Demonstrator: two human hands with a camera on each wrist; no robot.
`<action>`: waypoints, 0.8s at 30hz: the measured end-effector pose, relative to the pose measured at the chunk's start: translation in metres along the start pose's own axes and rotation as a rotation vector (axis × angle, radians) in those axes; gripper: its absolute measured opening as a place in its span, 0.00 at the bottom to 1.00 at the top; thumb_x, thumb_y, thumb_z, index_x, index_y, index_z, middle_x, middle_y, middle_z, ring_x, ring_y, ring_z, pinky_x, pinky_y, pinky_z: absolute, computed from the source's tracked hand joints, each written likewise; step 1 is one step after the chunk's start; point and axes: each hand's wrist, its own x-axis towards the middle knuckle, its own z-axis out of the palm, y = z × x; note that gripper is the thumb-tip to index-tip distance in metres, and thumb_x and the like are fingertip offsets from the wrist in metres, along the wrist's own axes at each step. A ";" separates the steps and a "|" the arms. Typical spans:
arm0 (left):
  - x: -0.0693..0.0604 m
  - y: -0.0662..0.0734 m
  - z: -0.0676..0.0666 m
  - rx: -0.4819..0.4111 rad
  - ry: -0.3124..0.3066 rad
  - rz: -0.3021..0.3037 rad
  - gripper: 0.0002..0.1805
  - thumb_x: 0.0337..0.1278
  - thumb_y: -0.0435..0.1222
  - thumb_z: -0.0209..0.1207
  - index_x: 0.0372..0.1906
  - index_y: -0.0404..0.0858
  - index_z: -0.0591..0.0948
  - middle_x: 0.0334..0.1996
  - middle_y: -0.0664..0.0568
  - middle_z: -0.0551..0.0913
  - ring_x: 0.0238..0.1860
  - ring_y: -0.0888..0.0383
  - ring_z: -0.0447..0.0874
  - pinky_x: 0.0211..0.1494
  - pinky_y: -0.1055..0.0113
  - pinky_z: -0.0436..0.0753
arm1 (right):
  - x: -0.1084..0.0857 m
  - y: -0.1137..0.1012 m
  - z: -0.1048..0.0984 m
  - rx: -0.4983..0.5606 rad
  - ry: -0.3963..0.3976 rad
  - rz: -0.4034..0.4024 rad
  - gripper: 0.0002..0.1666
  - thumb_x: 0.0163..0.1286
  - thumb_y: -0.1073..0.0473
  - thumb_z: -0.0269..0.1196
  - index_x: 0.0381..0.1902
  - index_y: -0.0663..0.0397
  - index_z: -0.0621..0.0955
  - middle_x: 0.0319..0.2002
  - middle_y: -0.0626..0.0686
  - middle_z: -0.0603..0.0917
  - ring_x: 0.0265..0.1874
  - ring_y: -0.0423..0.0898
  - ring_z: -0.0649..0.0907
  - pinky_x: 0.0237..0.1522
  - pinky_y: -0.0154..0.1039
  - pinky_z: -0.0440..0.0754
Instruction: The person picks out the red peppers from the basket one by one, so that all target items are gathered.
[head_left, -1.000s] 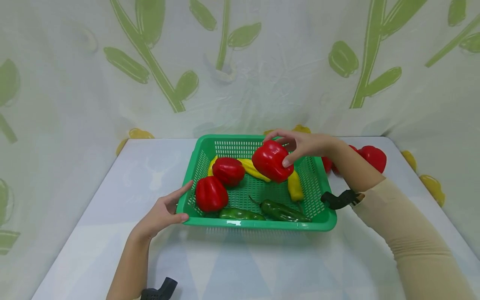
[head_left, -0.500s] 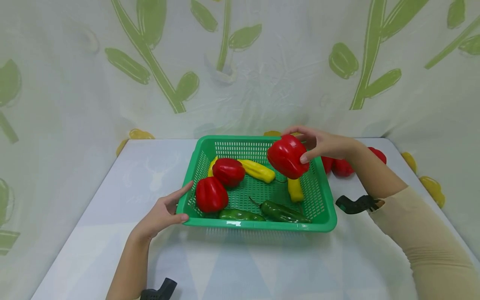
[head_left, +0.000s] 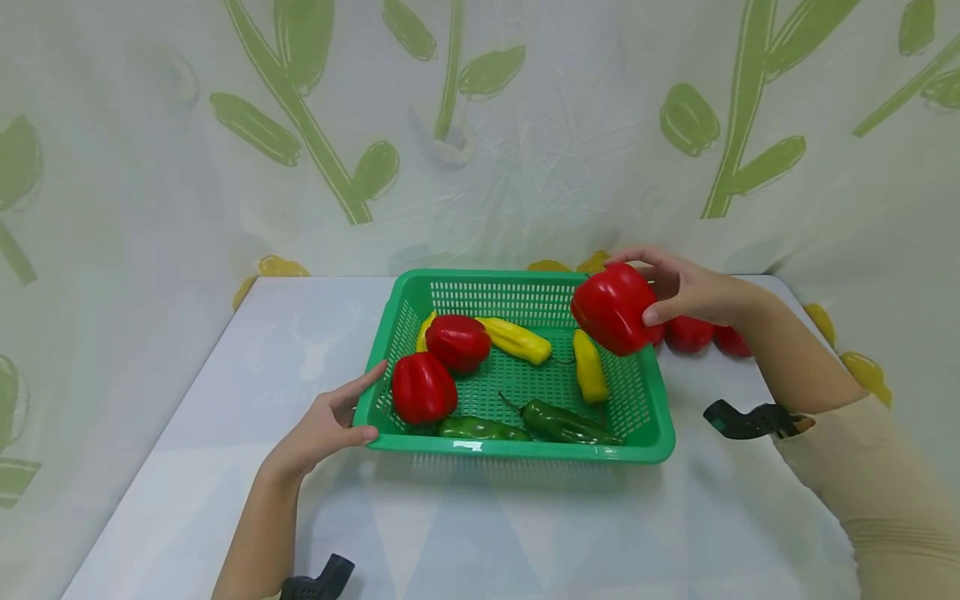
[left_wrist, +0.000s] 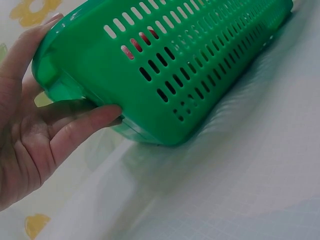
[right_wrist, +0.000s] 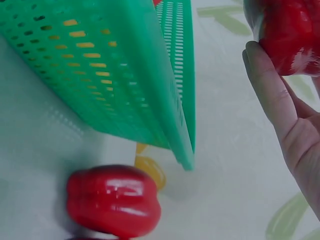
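A red bell pepper [head_left: 613, 309] is held up over the right rim of the green basket [head_left: 525, 451], pinched between the thumb and fingers of my right hand [head_left: 697, 292]. The same pepper [right_wrist: 295, 37] shows at the top right of the right wrist view. My left hand [head_left: 324, 429] grips the basket's near left corner; in the left wrist view that hand [left_wrist: 37, 130] has its thumb and fingers on both sides of the corner. Inside the basket lie two red bell peppers [head_left: 423, 388], yellow peppers [head_left: 591, 368] and green peppers [head_left: 566, 422].
Right of the basket, more red bell peppers [head_left: 687, 333] sit on the white table [head_left: 480, 533], partly hidden behind my right hand. One such bell pepper [right_wrist: 115, 200] lies beside the basket wall in the right wrist view. A leaf-patterned curtain [head_left: 570, 167] stands behind the table.
My right hand has carried the red bell pepper rightward, from above the basket's inside to above its right rim. The left hand and basket have stayed in place.
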 end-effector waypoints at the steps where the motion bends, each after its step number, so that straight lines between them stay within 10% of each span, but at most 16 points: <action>1: 0.000 0.000 0.000 0.001 0.001 -0.001 0.42 0.54 0.29 0.61 0.73 0.37 0.56 0.73 0.37 0.52 0.59 0.70 0.67 0.48 0.67 0.81 | -0.003 0.000 -0.001 -0.003 0.008 0.000 0.41 0.56 0.71 0.62 0.64 0.41 0.61 0.57 0.50 0.74 0.53 0.49 0.76 0.44 0.50 0.83; 24: -0.001 0.002 -0.001 0.010 -0.002 -0.003 0.42 0.54 0.31 0.62 0.73 0.37 0.55 0.72 0.36 0.54 0.56 0.67 0.72 0.47 0.66 0.82 | -0.069 0.014 -0.009 -0.024 0.155 0.030 0.44 0.54 0.74 0.60 0.65 0.44 0.59 0.55 0.48 0.74 0.50 0.44 0.78 0.37 0.49 0.85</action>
